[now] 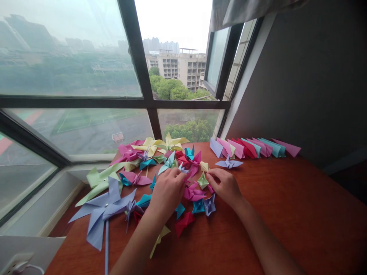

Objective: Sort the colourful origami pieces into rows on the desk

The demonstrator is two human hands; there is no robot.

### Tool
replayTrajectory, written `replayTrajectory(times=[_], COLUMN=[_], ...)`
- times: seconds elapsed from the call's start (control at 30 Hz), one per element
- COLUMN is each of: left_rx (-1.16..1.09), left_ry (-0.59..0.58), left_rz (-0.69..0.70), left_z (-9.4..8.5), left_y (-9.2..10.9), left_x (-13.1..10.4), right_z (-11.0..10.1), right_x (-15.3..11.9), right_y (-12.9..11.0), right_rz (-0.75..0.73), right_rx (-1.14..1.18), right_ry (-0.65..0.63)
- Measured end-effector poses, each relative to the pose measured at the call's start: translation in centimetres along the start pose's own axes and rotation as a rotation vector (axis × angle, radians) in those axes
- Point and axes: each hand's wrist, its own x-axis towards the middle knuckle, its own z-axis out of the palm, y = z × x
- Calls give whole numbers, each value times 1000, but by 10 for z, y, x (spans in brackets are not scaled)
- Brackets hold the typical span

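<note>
Many folded paper pieces in several colours lie on the reddish-brown table (286,214). My left hand (171,187) is over the middle of the pile, its fingers bent down beside a light teal folded piece (167,163); whether it holds anything is hidden. To the right, my right hand (225,185) has thumb and fingertips drawn together at the edge of a light green folded piece (203,181). A small pale yellow piece (204,166) sits just above it. Magenta folded paper (194,192) lies between the two hands.
A large lavender pinwheel (106,206) lies at the left, near a light green one (100,180). Yellow pinwheels (172,143) rest by the window. At the back right stands a row of folded papers (252,148), with a lavender crane (229,163) in front.
</note>
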Motion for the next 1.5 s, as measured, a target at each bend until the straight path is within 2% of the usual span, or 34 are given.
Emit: replayTrajectory(times=[0.23, 0.5, 0.83, 0.93, 1.07, 1.2, 1.37, 1.5], left_rx=[66, 61, -105, -138, -166, -170, -136, -150], left_ry=[-50, -11, 100, 131, 204, 256, 232, 262], left_rz=[41, 36, -58, -109, -223, -315, -311, -311], left_z=[0, 0, -8, -12, -17, -17, -15, -16], left_y=[8, -1, -13, -19, -30, -38, -39, -39], left_x=[1, 1, 0, -2, -4, -4, -2, -1], right_z=[0, -1, -4, -8, -11, -9, -6, -6], right_x=[0, 0, 1, 1, -1, -4, -4, -3], right_y=[-2, -1, -1, -8, -21, -27, -26, -24], right_rz=[26, 29, 49, 41, 16, -39, -36, -13], right_rx=[2, 11, 52, 145, 225, 185, 174, 156], right_ry=[-52, -70, -84, -141, -290, -318, -332, -318])
